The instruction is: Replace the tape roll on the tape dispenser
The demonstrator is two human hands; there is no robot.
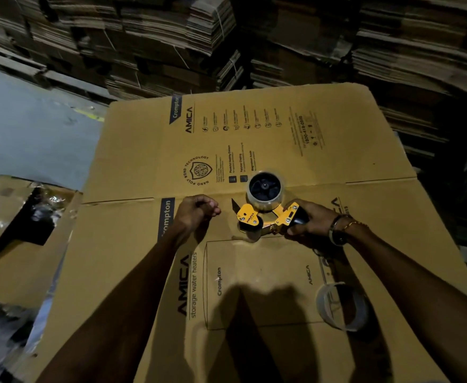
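Stacks of flattened cardboard (149, 37) fill the dark background across the top of the frame, bundled with string. Below them a large flattened carton (254, 150), printed with "AMICA" and "Crompton", lies spread out and takes up the middle of the frame as the work surface. At centre, a yellow tape dispenser (265, 217) rests on the carton with a clear tape roll (265, 189) seated on its black hub. The right hand (309, 222), at centre right, grips the dispenser's black handle with fingers curled round it; a watch and bracelet sit on that wrist. The left hand (196, 211), just left of the dispenser and not touching it, has its fingers curled in loosely and holds nothing visible. At lower right a bare tape core (342, 305) lies on the carton, well apart from the dispenser. At the left edge sits an open box (22, 217) with crumpled plastic inside, on a grey floor (33, 120).
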